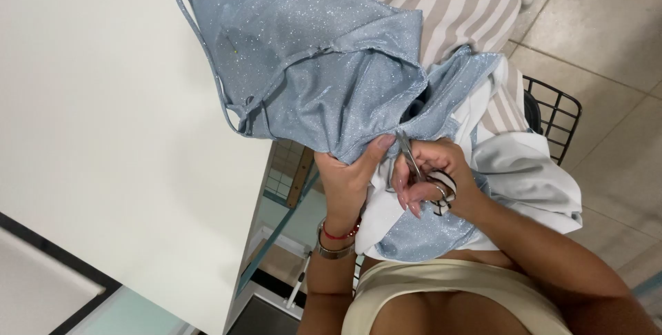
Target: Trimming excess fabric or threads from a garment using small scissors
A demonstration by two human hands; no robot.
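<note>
The glittery light-blue stretch fabric garment (310, 66) is gripped at its lower fold by the left hand (352, 176). Small metal scissors with black-and-white handles (424, 176) are held closed-fisted in the right hand (441, 173), blades touching the fabric just beside the left thumb.

surface: white table (103, 135) filled left half of frame | edge: ran from top centre down to lower centre | on it: upper part of blue fabric (276, 38) lay on table's upper right corner, rest hung off toward frame centre | floor: beige tiles (607, 31) at right | on floor: black wire chair (552, 111)
</note>
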